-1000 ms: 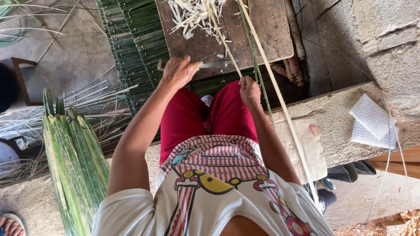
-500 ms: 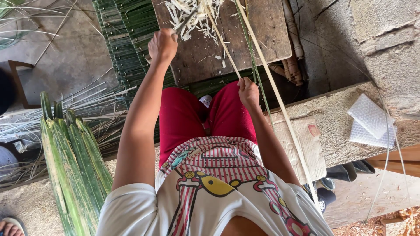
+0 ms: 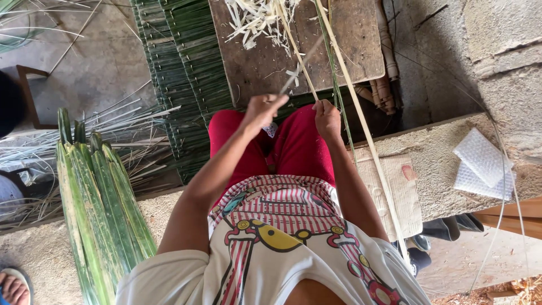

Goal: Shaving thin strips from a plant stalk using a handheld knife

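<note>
Stripping a long pale leaf strip [image 3: 361, 121] over our lap: our right hand [image 3: 327, 118] clenches it, our left hand [image 3: 262, 110] grips a thin blade [image 3: 299, 70]; next, a steady lengthwise draw, we judge.

Pale strip [image 3: 361, 127]: long, thin, straight, runs diagonally from board's top edge down past right knee toward bottom right. Blade [image 3: 299, 68]: slim, grey (blurred), tilted over board's near edge, beside strip. Shavings [image 3: 254, 20]: pale curled heap at board's top edge.
</note>
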